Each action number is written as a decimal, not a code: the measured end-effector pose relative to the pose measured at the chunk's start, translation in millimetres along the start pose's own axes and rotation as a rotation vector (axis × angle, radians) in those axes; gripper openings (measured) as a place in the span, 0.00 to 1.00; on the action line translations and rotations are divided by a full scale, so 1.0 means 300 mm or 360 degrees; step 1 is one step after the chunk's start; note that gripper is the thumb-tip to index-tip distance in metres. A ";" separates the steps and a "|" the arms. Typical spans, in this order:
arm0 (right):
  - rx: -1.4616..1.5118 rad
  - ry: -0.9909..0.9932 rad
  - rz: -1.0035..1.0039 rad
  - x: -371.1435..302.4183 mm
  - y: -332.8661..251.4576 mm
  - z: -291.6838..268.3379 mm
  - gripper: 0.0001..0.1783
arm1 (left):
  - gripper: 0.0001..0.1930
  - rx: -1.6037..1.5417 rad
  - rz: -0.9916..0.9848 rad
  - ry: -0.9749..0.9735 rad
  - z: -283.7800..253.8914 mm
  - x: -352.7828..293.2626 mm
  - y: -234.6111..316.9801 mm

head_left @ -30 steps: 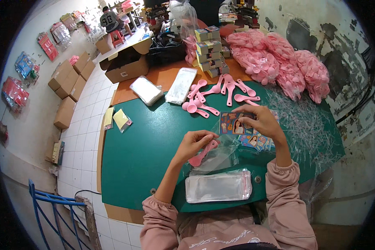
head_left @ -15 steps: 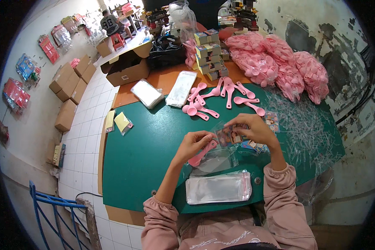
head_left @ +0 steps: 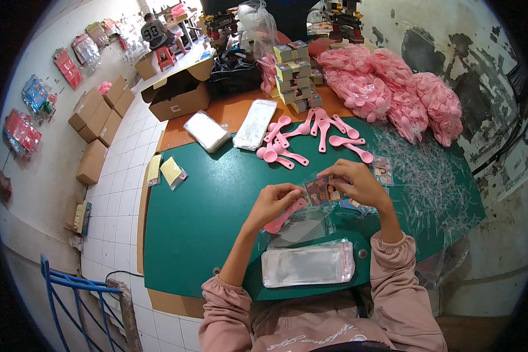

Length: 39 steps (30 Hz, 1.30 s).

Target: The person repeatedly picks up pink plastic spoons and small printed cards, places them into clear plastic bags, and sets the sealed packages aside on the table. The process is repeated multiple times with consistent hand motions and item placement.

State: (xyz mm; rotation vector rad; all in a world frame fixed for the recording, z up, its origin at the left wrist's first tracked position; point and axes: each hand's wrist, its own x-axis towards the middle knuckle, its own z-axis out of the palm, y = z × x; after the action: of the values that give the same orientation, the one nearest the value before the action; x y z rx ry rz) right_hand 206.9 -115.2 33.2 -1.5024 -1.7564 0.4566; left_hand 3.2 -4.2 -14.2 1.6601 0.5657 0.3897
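Green tabletop (head_left: pixel 205 217) fills the center. Clear sacks of pink spoons (head_left: pixel 393 88) back right, open cardboard carton (head_left: pixel 179 100) back left. Stack of clear bags (head_left: pixel 308 264) at near edge. Clear plastic bag (head_left: pixel 305 229) just beyond it, between 2 hands. Left hand (head_left: pixel 276 205): fingertips pinched together on bag's edge; can't tell if spoon handle is gripped too. Right hand (head_left: pixel 358 179): fingers curled, thumb and fingertips pinching illustrated card (head_left: pixel 318 192) by bag. 1 pink spoon (head_left: pixel 283 218) below left fingers, at bag's left side.
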 end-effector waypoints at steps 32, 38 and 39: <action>0.1049 -0.0212 0.0760 -0.021 0.022 0.077 0.11 | 0.18 -0.0101 -0.0193 -0.0127 -0.120 -0.094 0.000; 0.0995 -0.0063 0.0639 -0.032 0.067 0.135 0.11 | 0.17 -0.0113 -0.0114 -0.0216 -0.089 -0.094 -0.004; 0.1004 -0.0102 0.0667 -0.031 0.057 0.131 0.11 | 0.17 -0.0113 -0.0114 -0.0216 -0.089 -0.094 -0.005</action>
State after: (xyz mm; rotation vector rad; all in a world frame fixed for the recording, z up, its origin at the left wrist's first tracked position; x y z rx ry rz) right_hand 189.4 -111.9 -7.0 -1.3780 -1.1620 1.1591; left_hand -34.8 1.9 -9.4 1.5801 0.5029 0.2400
